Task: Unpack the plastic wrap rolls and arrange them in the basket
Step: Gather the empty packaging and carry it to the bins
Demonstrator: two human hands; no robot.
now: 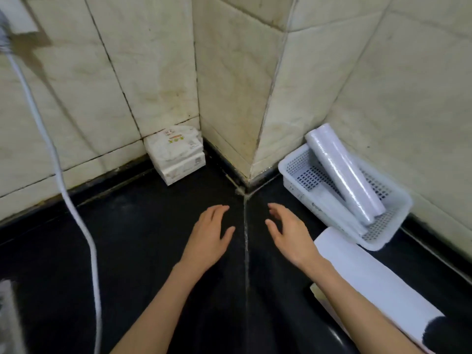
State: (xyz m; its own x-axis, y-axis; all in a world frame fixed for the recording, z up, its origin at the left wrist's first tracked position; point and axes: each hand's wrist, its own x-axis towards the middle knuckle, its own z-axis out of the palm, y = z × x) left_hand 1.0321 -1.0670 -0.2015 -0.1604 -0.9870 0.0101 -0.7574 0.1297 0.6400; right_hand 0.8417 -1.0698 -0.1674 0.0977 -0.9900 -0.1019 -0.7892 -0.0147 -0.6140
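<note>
A white perforated basket point(290, 166) stands on the black counter at the right, against the tiled wall. One plastic wrap roll point(344, 175) lies slanted across it, its far end sticking up over the rim. A second roll point(339, 213) lies lower inside, along the near wall. A long white box point(370, 279) lies on the counter in front of the basket, partly under my right forearm. My left hand point(208, 236) and my right hand point(288, 232) hover over the counter's middle, fingers relaxed, holding nothing.
Two stacked tissue packs point(178, 155) sit in the wall corner at the back. A white cable point(63, 180) hangs down across the left of the counter. A protruding tiled corner column point(240, 98) stands between the tissue packs and the basket.
</note>
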